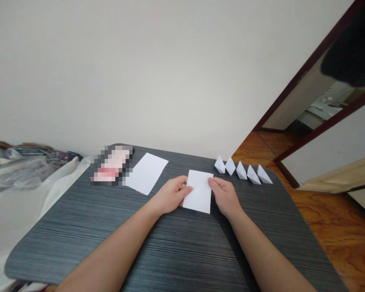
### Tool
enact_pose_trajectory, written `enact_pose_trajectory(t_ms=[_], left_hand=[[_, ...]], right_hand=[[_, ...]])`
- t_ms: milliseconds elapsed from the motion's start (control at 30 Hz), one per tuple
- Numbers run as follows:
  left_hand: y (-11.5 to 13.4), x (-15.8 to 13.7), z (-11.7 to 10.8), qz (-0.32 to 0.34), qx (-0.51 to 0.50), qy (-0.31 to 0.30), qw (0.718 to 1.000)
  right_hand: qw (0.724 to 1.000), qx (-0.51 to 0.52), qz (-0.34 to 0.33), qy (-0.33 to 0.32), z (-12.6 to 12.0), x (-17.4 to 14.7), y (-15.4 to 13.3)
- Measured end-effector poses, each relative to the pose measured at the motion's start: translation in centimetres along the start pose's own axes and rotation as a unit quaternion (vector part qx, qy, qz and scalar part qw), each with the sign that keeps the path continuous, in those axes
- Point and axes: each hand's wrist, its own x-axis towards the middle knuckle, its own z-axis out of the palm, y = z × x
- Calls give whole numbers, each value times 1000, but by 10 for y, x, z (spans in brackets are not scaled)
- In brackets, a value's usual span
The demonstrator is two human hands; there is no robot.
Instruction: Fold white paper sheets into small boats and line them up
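Between my two hands a small rectangle of white paper (198, 192) is held up over the dark table. My left hand (172, 195) grips its left edge, thumb on the near face and fingers behind. At the upper right edge my right hand (224, 194) pinches the paper between thumb and fingers. Whether the paper is folded or a single layer I cannot tell. To the left of my left hand lies a larger white paper sheet (148, 172). Several folded white paper shapes (241, 171) with pointed tips stand in a row beyond my right hand.
The dark wood-grain table (176, 251) stands against a pale wall (158, 77). A blurred-out flat object (112, 165) lies at its far left. Bags and white plastic sheeting (24, 182) crowd the left side. Wooden flooring (331, 223) and a doorway are on the right.
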Motion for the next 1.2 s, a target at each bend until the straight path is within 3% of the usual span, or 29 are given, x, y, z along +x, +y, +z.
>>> enact_pose_trajectory(t_ms=[300, 567, 767, 967, 1200], left_hand=[[-3, 0, 0, -10, 1, -26, 1000], [-8, 6, -2, 9, -64, 42, 997], [-8, 7, -2, 48, -97, 76, 991], [-12, 8, -4, 53, -162, 45, 984], [-8, 5, 1, 35, -57, 53, 996]], right_hand=[[999, 42, 3, 23, 2, 3, 2], [985, 116, 7, -131, 4, 0, -1], [982, 150, -6, -112, 5, 0, 12], [985, 119, -25, -124, 1, 1, 16], [987, 109, -26, -117, -1, 1, 15]])
